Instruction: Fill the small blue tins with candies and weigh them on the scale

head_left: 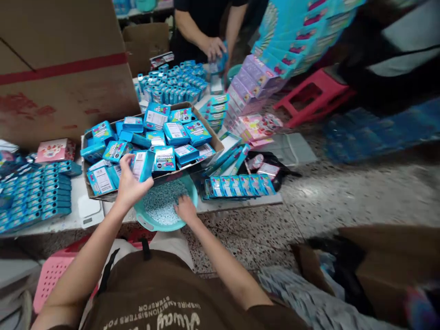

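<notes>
My left hand [130, 185] grips a small blue box [143, 166] with a white label panel, holding it upright over the near edge of a cardboard carton [220, 145]. Heaped in that carton are many similar blue boxes [164, 159], lying at all angles. Below it, a turquoise basin [194, 195] holds a mass of tiny pale blue pieces [160, 201]. My right hand [186, 208] reaches into the basin's right side, its fingers curled down among the pieces. The fingertips are hidden, so what they hold cannot be seen.
Rows of blue boxes [37, 195] and a small white scale [90, 211] are at left. A tall cardboard box [62, 68] stands behind. Across the table, a co-worker's hand [213, 48] handles blue packs. Purple boxes [252, 80] and a red stool [312, 94] are at right.
</notes>
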